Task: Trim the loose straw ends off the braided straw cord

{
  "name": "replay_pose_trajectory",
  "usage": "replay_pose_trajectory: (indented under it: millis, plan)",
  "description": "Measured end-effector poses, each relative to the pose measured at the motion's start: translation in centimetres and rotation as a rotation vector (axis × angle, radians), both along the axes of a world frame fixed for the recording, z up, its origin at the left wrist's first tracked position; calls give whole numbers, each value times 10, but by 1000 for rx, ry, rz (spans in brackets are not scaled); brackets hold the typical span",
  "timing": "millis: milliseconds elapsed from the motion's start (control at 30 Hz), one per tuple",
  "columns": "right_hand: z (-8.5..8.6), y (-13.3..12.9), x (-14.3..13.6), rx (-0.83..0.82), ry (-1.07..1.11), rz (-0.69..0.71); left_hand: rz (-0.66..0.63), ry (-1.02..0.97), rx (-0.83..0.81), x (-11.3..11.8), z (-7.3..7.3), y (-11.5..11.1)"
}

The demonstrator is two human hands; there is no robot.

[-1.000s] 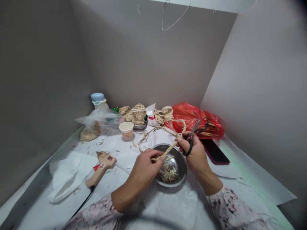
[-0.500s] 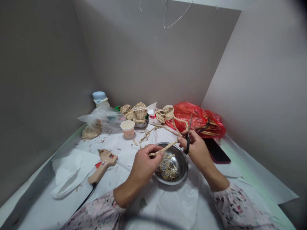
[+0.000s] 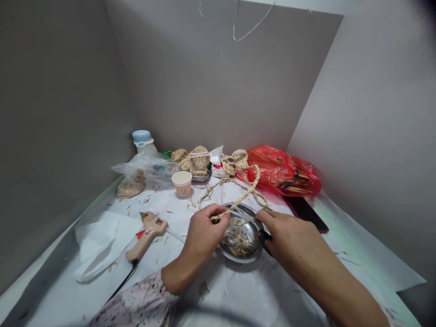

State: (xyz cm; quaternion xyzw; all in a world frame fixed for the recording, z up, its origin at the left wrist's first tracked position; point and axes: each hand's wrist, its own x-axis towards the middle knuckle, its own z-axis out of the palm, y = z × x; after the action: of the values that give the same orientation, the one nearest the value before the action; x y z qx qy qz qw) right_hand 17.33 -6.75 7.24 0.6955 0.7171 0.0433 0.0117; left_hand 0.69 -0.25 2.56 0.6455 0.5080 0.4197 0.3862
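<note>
Pinched between the thumb and fingers of my left hand (image 3: pixel 206 231) is one end of a braided straw cord (image 3: pixel 247 194). The cord loops up and back over the table. My right hand (image 3: pixel 289 234) is closed around black-handled scissors (image 3: pixel 264 240). Their blades point left, close to the cord by my left fingers; I cannot tell whether they touch it. Below both hands stands a metal bowl (image 3: pixel 242 260) with straw scraps (image 3: pixel 238 240) in it.
A glue gun (image 3: pixel 148 234) lies left, with a paper cup (image 3: pixel 182 184) behind it. Woven straw pieces (image 3: pixel 199 161), a clear plastic bag (image 3: pixel 150 168), a bottle (image 3: pixel 142 141) and a red bag (image 3: pixel 272 170) line the back. A phone (image 3: pixel 308 213) lies right.
My right hand has let go of the cord and turned, bringing the scissors from upright to pointing left near my left fingers. My left hand stays in place.
</note>
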Motion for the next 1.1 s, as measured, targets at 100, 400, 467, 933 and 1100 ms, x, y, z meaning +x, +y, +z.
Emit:
replay_pose_trajectory:
  millis: [100,400,467,933,1100]
  plan:
    - [-2,1,2,-14,-35,-9,-2,-12,-13,0,-1,0]
    - [-9,4,0,-13,-60,-12,35,19,-48,0,0,2]
    - [-9,4,-1,-24,-57,-21,39,19,-60,1,0,2]
    - [-8,4,1,-51,6,15,4,-96,-132,-1,-5,3]
    - [-9,5,3,-42,2,28,9,-117,-137,-2,-1,1]
